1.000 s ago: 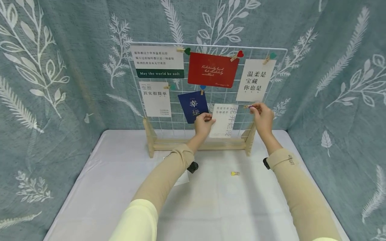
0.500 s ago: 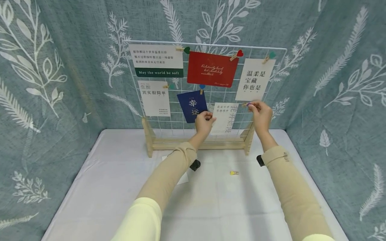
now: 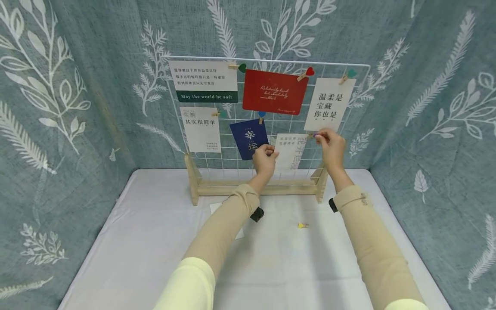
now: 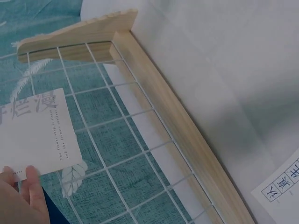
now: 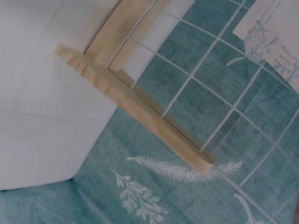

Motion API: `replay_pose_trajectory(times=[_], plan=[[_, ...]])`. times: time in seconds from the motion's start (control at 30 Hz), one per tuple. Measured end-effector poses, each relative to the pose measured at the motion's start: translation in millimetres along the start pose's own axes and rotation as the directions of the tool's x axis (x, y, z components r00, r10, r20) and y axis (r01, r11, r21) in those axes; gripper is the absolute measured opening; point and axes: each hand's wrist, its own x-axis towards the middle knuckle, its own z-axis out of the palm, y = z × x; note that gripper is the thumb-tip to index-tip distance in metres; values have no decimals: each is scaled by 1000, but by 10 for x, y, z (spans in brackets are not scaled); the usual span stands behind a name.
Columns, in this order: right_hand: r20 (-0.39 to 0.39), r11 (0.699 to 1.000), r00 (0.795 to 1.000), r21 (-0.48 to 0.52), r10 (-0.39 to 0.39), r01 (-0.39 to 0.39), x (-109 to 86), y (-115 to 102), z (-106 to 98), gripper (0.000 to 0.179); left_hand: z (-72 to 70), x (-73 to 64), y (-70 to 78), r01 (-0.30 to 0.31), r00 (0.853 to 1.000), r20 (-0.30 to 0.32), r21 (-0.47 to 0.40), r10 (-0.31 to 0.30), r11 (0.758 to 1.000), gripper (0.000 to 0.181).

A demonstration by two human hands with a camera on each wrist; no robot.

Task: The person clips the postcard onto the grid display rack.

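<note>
My left hand (image 3: pixel 265 162) pinches a white card (image 3: pixel 287 153) by its left edge, holding it against the white wire grid (image 3: pixel 248 170). In the left wrist view, thumb and fingers of the left hand (image 4: pixel 25 198) meet at the edge of the card (image 4: pixel 39 135). At the card's upper right corner, my right hand (image 3: pixel 333 148) pinches a small wooden clothespin (image 3: pixel 311 136) with a purple end. Whether its tip has the card between its jaws is too small to tell. A blue card (image 3: pixel 248 134) hangs just left of the left hand, under a blue heart clothespin (image 3: pixel 261 116).
Above hang a red card (image 3: pixel 274 92), a white card with a green band (image 3: pixel 205 82) and another white card (image 3: pixel 327 103). A smaller white card (image 3: pixel 201 131) hangs left. The grid's wooden stand (image 3: pixel 255 189) rests on the white table (image 3: pixel 155 241), with a yellow clothespin (image 3: pixel 302 225) in front.
My right hand has moved left, bringing the purple clothespin to the white card's upper right corner. The white card's lower part has tilted back toward the grid. My left hand keeps its grip.
</note>
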Motion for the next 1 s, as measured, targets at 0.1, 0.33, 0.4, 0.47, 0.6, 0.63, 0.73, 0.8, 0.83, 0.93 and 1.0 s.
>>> replay_pose_trajectory(times=[0.1, 0.33, 0.4, 0.47, 0.6, 0.63, 0.73, 0.8, 0.83, 0.93, 1.0], plan=[[30, 999, 1000, -33, -11, 12, 16, -14, -7, 16, 18, -15, 18, 1, 1000, -29, 16, -1, 1000, 12], [117, 997, 993, -80, -15, 24, 65, -55, -32, 16, 58, -31, 15, 4, 998, -59, 84, 1, 996, 10], [138, 993, 990, -112, -21, 36, 84, -74, -39, 16, 73, -34, 18, 4, 998, -57, 98, 2, 995, 8], [153, 989, 988, -140, -29, 50, 105, -92, -45, 15, 91, -32, 25, 7, 998, -58, 104, -1, 995, 6], [173, 987, 985, -156, -16, 43, 136, -122, -49, 16, 119, -20, 55, 45, 996, -80, 101, -37, 994, 6], [176, 988, 984, -154, -8, 35, 141, -127, -47, 16, 125, -16, 64, 56, 995, -89, 96, -48, 994, 6], [180, 989, 984, -144, 12, 14, 148, -140, -40, 17, 137, -14, 87, 80, 991, -110, 74, -72, 994, 7], [174, 990, 985, -138, 14, 10, 145, -150, -33, 17, 146, -27, 101, 78, 991, -118, 61, -70, 995, 9], [168, 991, 986, -136, 17, 6, 139, -152, -28, 17, 154, -43, 108, 75, 991, -115, 50, -69, 996, 11], [140, 993, 989, -118, 41, -24, 96, -150, -7, 17, 185, -126, 136, 78, 994, -74, 26, -76, 997, 24], [113, 993, 991, -101, 67, -56, 52, -148, 13, 17, 206, -205, 164, 94, 995, -22, -10, -94, 996, 37]])
